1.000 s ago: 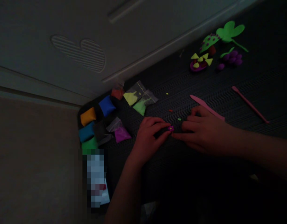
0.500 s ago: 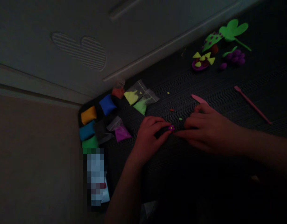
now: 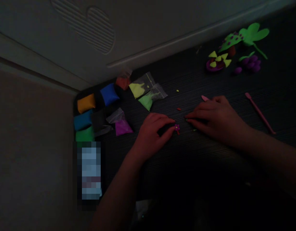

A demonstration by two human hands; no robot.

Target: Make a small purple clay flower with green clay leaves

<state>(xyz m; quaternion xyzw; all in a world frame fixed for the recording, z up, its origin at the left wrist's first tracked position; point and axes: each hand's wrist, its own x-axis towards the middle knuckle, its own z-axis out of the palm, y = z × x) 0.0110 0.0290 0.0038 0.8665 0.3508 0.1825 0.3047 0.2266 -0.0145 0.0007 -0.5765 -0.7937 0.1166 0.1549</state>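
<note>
The scene is very dim. My left hand [image 3: 154, 131] rests on the dark table [image 3: 210, 166], its thumb and fingers pinched on a tiny purple clay flower [image 3: 177, 127] with a yellow centre. My right hand [image 3: 215, 117] lies just to the right, fingers reaching left and pressing on a small green clay bit, apart from the flower. Part of a pink clay tool [image 3: 205, 98] shows behind the right hand's fingers.
Bags of coloured clay [image 3: 109, 106] lie at the table's left corner. Finished clay figures [image 3: 234, 51] in green, yellow and purple sit at the far right. A second pink tool [image 3: 259, 112] lies right of my hand. Small clay crumbs [image 3: 178, 109] dot the table.
My right hand has pulled away from the flower and moved up and right to a green bit. The left hand keeps the flower. The view has shifted a little.
</note>
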